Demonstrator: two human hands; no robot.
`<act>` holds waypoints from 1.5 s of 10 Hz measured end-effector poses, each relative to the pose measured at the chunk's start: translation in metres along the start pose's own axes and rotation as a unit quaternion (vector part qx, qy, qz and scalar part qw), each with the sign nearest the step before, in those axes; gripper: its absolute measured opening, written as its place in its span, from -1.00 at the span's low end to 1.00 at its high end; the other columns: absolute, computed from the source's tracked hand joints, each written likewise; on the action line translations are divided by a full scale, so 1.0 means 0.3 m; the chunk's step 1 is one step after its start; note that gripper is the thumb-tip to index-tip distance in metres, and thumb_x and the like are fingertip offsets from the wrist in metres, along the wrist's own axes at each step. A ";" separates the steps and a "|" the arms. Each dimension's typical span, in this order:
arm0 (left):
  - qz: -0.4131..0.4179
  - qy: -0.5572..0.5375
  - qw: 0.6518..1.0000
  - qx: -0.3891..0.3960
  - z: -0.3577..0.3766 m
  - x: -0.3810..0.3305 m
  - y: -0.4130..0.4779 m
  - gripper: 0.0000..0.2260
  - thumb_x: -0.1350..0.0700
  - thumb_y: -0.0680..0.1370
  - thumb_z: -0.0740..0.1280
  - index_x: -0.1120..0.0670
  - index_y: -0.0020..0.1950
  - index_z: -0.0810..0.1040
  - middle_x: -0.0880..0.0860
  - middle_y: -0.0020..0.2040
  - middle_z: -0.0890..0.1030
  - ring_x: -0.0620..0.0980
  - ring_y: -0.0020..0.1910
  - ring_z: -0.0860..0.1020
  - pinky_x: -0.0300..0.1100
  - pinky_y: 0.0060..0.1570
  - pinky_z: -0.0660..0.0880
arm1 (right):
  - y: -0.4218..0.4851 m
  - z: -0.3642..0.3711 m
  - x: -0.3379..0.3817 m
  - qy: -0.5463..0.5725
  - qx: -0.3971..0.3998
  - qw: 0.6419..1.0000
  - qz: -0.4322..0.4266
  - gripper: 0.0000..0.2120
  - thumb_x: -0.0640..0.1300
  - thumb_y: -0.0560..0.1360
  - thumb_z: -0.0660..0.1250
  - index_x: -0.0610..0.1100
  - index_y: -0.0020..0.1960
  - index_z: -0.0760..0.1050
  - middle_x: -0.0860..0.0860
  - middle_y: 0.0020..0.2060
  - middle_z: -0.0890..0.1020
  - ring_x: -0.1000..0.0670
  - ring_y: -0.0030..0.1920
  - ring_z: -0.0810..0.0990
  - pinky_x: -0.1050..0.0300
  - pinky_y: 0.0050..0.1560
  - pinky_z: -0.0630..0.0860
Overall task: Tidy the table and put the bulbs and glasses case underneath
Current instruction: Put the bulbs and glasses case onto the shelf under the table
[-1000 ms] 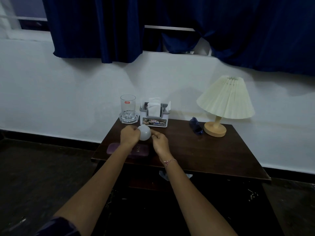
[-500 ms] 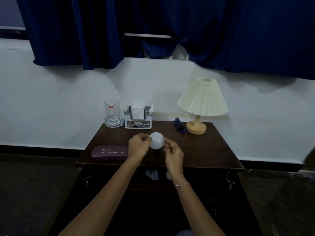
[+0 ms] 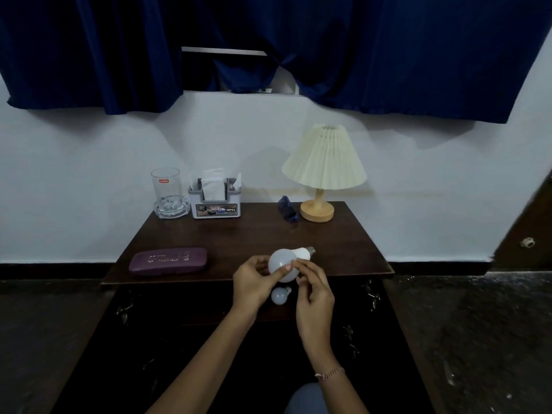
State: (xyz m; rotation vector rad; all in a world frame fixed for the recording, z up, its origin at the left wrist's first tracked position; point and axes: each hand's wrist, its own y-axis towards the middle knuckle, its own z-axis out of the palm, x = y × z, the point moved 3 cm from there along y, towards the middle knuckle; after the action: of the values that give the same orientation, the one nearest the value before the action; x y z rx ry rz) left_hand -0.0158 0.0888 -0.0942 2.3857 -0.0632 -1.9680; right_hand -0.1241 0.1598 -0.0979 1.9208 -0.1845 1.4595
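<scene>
A white bulb (image 3: 282, 262) with a metal screw base pointing right hangs just above the front edge of the dark wooden table (image 3: 334, 249). My left hand (image 3: 252, 283) grips its round dome from the left, and my right hand (image 3: 313, 289) pinches it from the right. A second, smaller white bulb (image 3: 280, 295) lies on the shelf under the tabletop, just below my hands. The purple glasses case (image 3: 168, 260) lies shut at the table's front left.
At the back of the table stand a glass on a glass dish (image 3: 168, 194), a grey tissue holder (image 3: 215, 201), dark blue sunglasses (image 3: 287, 210) and a pleated cream lamp (image 3: 324, 171). White wall and blue curtains behind; dark floor on both sides.
Both hands have drawn the bulb back from the middle of the table to its front edge and lower. The view has pulled back, showing a second bulb under the tabletop.
</scene>
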 end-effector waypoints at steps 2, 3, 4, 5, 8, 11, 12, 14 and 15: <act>0.020 0.008 0.999 0.041 0.031 0.065 -0.059 -0.56 0.00 0.22 0.58 0.08 0.03 0.60 -0.08 -0.09 0.65 -0.25 -0.10 0.58 -0.54 -0.28 0.44 | -0.066 -0.076 -0.041 0.002 -0.014 1.000 0.008 -0.66 -0.42 0.50 0.19 -0.08 0.07 0.58 0.17 0.07 0.56 0.30 0.13 0.50 0.53 0.08 0.39; 0.032 0.001 0.998 0.061 0.045 0.082 -0.088 -0.60 0.03 0.22 0.58 0.02 0.01 0.59 -0.17 -0.10 0.63 -0.31 -0.14 0.58 -0.63 -0.28 0.37 | -0.092 -0.098 -0.060 -0.007 -0.029 1.000 0.007 -0.69 -0.38 0.51 0.21 -0.05 0.07 0.57 0.18 0.06 0.54 0.28 0.12 0.50 0.53 0.06 0.40; 0.040 -0.020 0.995 0.086 0.066 0.125 -0.114 -0.61 0.11 0.22 0.59 0.02 0.01 0.61 -0.12 -0.07 0.65 -0.28 -0.10 0.60 -0.55 -0.21 0.44 | -0.120 -0.123 -0.103 -0.022 -0.059 0.998 0.025 -0.71 -0.37 0.50 0.24 -0.04 0.07 0.55 0.19 0.01 0.52 0.31 0.05 0.50 0.56 -0.01 0.40; 0.033 -0.022 0.992 0.121 0.100 0.181 -0.118 -0.60 0.15 0.23 0.59 0.02 0.02 0.60 -0.09 -0.05 0.65 -0.33 -0.11 0.60 -0.50 -0.21 0.48 | -0.149 -0.133 -0.168 -0.039 -0.064 0.996 0.056 -0.74 -0.34 0.48 0.29 -0.05 0.08 0.54 0.18 -0.01 0.49 0.33 0.03 0.50 0.58 -0.06 0.39; 0.002 0.048 0.984 0.171 0.230 0.380 0.015 -0.68 0.09 0.27 0.57 -0.08 -0.04 0.60 0.04 0.13 0.61 -0.14 0.03 0.58 -0.51 -0.11 0.44 | -0.096 -0.080 -0.391 -0.097 0.014 0.981 0.167 -0.65 -0.32 0.45 0.35 -0.13 0.21 0.47 0.04 0.14 0.40 0.18 -0.04 0.54 0.58 -0.09 0.42; -0.041 0.053 0.988 0.137 0.306 0.495 0.166 -0.62 0.18 0.35 0.51 0.18 0.14 0.59 0.13 0.10 0.64 -0.01 0.04 0.57 -0.22 0.06 0.45 | 0.024 -0.014 -0.542 -0.148 0.071 0.971 0.171 -0.72 -0.35 0.46 0.27 -0.23 0.17 0.48 -0.20 0.14 0.49 -0.17 0.13 0.49 0.26 0.05 0.36; -0.049 0.070 0.990 0.112 0.309 0.503 0.192 -0.63 0.13 0.36 0.51 0.23 0.12 0.59 0.19 0.13 0.63 0.00 0.05 0.56 -0.23 0.05 0.42 | 0.061 0.011 -0.549 -0.154 0.089 0.969 0.171 -0.70 -0.36 0.45 0.29 -0.25 0.18 0.47 -0.20 0.16 0.48 -0.16 0.16 0.48 0.23 0.09 0.36; -0.091 0.073 0.987 0.110 0.322 0.508 0.275 -0.46 0.12 0.36 0.51 0.25 0.28 0.47 0.21 0.34 0.47 0.15 0.32 0.43 -0.04 0.35 0.33 | 0.111 0.040 -0.589 -0.175 0.108 0.962 0.178 -0.69 -0.41 0.44 0.28 -0.28 0.17 0.49 -0.25 0.18 0.47 -0.20 0.19 0.47 0.09 0.21 0.40; -0.099 0.101 0.983 0.115 0.327 0.517 0.288 -0.45 0.09 0.36 0.50 0.21 0.30 0.46 0.17 0.36 0.45 0.12 0.34 0.41 -0.13 0.33 0.31 | 0.109 0.051 -0.609 -0.156 0.091 0.959 0.216 -0.59 -0.49 0.41 0.25 -0.24 0.22 0.49 -0.13 0.24 0.45 -0.10 0.24 0.48 0.00 0.33 0.42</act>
State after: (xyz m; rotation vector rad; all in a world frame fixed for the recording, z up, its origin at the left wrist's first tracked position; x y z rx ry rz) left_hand -0.0827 -0.0082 -0.2594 2.8309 -0.0494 -1.8729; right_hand -0.1930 0.0729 -0.2474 2.3637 -0.6741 1.4689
